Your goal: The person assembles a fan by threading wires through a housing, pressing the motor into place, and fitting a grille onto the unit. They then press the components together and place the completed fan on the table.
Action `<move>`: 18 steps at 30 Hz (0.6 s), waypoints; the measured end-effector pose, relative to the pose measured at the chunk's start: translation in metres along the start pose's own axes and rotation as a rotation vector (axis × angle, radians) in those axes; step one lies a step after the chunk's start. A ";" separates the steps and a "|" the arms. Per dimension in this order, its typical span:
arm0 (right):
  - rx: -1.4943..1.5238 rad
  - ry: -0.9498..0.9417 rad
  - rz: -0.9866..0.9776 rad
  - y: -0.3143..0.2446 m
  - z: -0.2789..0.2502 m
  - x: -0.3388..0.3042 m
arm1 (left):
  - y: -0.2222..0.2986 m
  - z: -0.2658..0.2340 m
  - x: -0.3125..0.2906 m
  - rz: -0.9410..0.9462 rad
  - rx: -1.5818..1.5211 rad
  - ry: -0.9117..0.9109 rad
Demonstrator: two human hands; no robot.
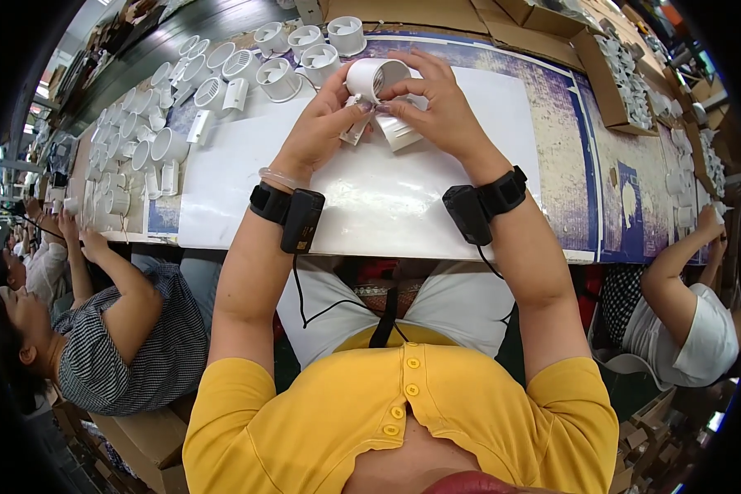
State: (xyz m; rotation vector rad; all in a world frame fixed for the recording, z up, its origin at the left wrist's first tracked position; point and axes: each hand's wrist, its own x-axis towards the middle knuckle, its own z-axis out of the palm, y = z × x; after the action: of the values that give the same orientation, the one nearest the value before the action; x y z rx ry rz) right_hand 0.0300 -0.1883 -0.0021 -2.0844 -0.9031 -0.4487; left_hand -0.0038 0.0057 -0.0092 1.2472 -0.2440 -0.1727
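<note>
A white plastic round housing (362, 80) with a slotted grille inside is held up over the white work sheet. My left hand (328, 115) is closed round its left side. From the right, my right hand (438, 105) grips it, with the fingers over the rim and the thumb at the lower edge. The two thumbs nearly meet below the ring. Under the fingers hang a white ribbed handle-like piece (398, 132) and a smaller white piece (354, 132). Whether these are joined to the housing cannot be seen.
Several white round housings (278, 80) stand beyond my left hand, and many more white parts (170, 145) spread along the left of the table. A cardboard box (608, 90) of small white parts is at the right. Co-workers (132, 329) sit on both sides.
</note>
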 end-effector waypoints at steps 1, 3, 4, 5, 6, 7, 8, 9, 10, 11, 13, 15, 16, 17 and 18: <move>0.056 -0.016 0.033 0.001 0.001 0.000 | 0.001 0.001 0.000 -0.006 -0.012 -0.005; 0.168 -0.048 0.099 0.003 0.003 -0.001 | 0.003 0.003 0.000 -0.017 -0.036 -0.015; 0.167 -0.049 0.098 0.003 0.003 0.000 | 0.003 0.003 0.000 -0.016 -0.037 -0.015; 0.180 -0.047 0.101 0.003 0.004 0.000 | 0.003 0.002 0.000 -0.020 -0.038 -0.007; 0.193 -0.045 0.104 0.002 0.005 0.000 | 0.003 0.002 0.000 -0.025 -0.039 0.001; 0.207 -0.043 0.107 0.002 0.005 0.000 | 0.003 0.002 0.000 -0.030 -0.039 0.009; 0.207 -0.043 0.107 0.002 0.004 0.000 | 0.003 0.001 -0.001 -0.030 -0.039 0.009; 0.178 -0.038 0.120 0.001 0.002 0.001 | 0.004 0.001 -0.001 -0.032 -0.025 0.010; 0.150 -0.034 0.132 0.001 -0.001 0.002 | 0.004 0.001 -0.001 -0.034 -0.010 0.010; 0.121 -0.029 0.145 0.001 -0.002 0.002 | 0.004 0.001 -0.001 -0.036 0.005 0.011; 0.093 -0.015 0.110 0.003 0.000 0.000 | 0.003 0.001 0.000 -0.038 0.027 0.013; 0.040 0.008 0.037 0.002 0.002 -0.001 | 0.002 0.002 0.000 -0.043 0.070 0.021; 0.041 0.006 0.036 0.000 0.002 0.000 | 0.002 0.002 0.000 -0.042 0.069 0.024; -0.005 0.034 -0.015 -0.003 0.003 0.000 | 0.001 0.003 0.000 -0.040 0.078 0.041; -0.050 0.061 -0.066 -0.006 0.003 0.001 | 0.001 0.004 0.000 -0.039 0.086 0.059</move>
State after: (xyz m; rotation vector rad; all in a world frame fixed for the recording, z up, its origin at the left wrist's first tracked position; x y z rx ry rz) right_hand 0.0259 -0.1827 -0.0001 -2.0792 -0.9351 -0.5718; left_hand -0.0049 0.0023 -0.0070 1.3414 -0.1781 -0.1601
